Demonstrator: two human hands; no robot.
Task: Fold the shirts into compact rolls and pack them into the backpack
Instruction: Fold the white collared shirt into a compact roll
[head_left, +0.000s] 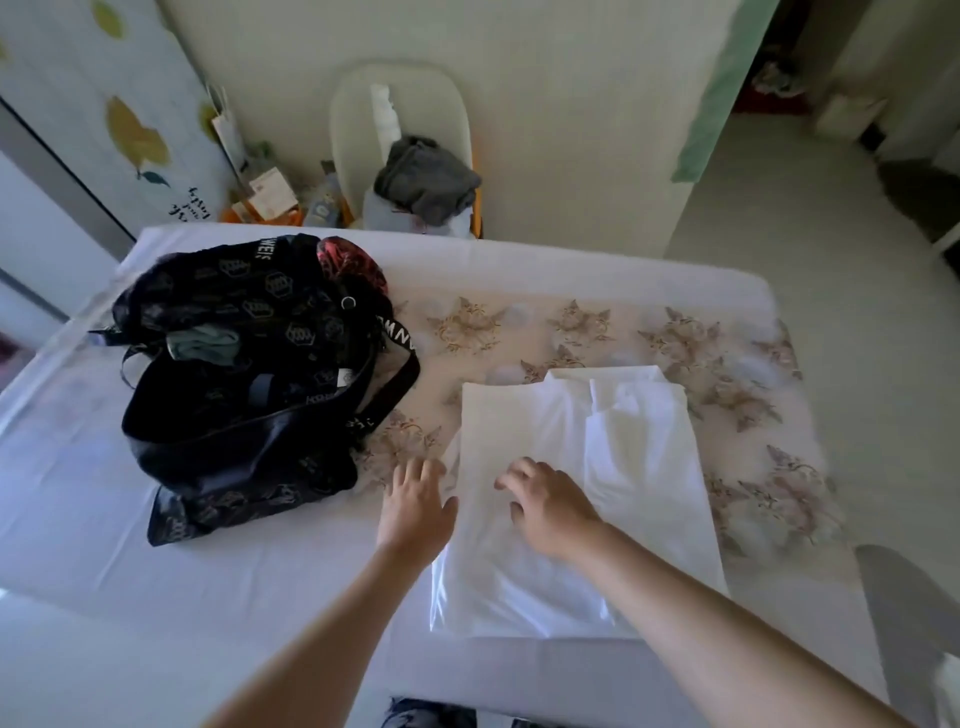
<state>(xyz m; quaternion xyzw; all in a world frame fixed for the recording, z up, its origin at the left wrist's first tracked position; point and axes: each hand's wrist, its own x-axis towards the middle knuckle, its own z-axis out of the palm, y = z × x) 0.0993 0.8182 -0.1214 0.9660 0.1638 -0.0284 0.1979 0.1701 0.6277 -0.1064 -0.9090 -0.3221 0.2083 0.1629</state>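
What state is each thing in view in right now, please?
White shirt: flat on the cloth-covered surface, folded into a long strip, not rolled.
Backpack: open, slumped on the surface, clothes showing inside.
Left hand: open, beside the shirt's left edge.
Right hand: open, resting on the shirt.
Grey garment: crumpled on the chair.

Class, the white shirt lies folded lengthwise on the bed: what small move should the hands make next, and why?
Probably take the near hem and start rolling it towards the far end: the white shirt is already a narrow strip, not yet rolled; the right hand rests on it, the left hand sits at its left edge.
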